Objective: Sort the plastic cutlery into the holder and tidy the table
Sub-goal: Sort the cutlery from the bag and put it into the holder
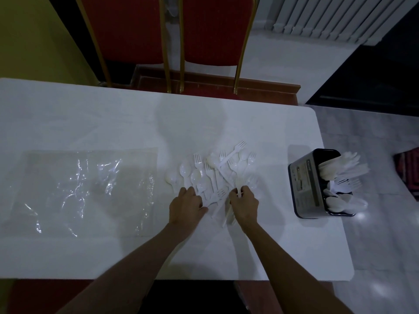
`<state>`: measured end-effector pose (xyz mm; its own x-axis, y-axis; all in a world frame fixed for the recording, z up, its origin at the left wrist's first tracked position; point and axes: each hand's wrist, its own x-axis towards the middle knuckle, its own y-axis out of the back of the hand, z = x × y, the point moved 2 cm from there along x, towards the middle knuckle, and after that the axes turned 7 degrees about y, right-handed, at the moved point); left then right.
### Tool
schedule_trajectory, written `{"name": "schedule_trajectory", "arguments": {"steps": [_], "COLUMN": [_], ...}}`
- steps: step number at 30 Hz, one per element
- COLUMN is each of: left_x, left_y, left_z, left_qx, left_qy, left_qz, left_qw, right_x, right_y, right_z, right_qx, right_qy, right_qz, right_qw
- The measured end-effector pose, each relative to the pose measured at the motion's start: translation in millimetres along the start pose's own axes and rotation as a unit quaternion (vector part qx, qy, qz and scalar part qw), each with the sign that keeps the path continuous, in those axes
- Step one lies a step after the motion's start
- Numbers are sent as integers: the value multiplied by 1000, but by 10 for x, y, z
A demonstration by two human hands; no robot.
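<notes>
1. Plastic cutlery [215, 171] shares a white table [90, 114] with a crumpled clear plastic bag [86, 189], which lies flat at far left.
2. Mid-table, that loose heap of white forks and spoons touches both hands.
3. Left hand [187, 205] rests palm-down on the heap's near edge; any grip is hidden.
4. Right hand [244, 205], just beside it, pinches a cream utensil [238, 185].
5. Black holder [306, 184] stands near the right edge, well apart, stuffed with forks and spoons.
6. Beyond are a yellow wall [34, 41], red gilt-framed chairs [140, 30] and a white radiator [340, 17]; a pale glossy floor [374, 245] lies at right.
</notes>
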<state>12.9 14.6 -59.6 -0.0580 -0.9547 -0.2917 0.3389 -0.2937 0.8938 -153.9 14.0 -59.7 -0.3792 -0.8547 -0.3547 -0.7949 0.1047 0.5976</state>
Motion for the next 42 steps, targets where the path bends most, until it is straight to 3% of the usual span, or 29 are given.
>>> {"name": "schedule_trajectory", "arguments": {"steps": [2,4,7,11,14,17,23,29,33,39,42], "left_x": [-4,-29,-50,15,123,218,363,492,599,700,712], "left_y": [-13,-10,29,95,90,55,114,82,45,-7,15], "left_z": [-9,-46,-120,-88,42,191,213,184,250,253,243], "left_qx": [-7,-81,-203,-282,-319,-301,-283,-269,-264,-217,-202], "left_qy": [12,28,62,110,119,124,198,229,238,254,259], "left_qz": [-18,-12,15,54,18,-3,63,50,15,-29,-41], "left_qw": [1000,996,977,951,940,945,936,934,935,942,944], "right_x": [30,68,75,76,91,105,216,374,393,720,919], "right_y": [4,13,-30,-53,20,112,283,303,315,198,123], "right_z": [-35,-52,-47,-60,-64,-40,-117,-253,-302,-447,-576], "right_qx": [-26,-51,-77,-67,-46,-34,32,64,53,-43,-66], "right_qy": [18,20,-12,-44,-52,-42,-26,-64,-32,26,-3], "right_qz": [11,22,-10,-42,-42,-50,-43,65,119,50,32], "right_qw": [999,998,997,996,997,997,998,994,991,997,997]}}
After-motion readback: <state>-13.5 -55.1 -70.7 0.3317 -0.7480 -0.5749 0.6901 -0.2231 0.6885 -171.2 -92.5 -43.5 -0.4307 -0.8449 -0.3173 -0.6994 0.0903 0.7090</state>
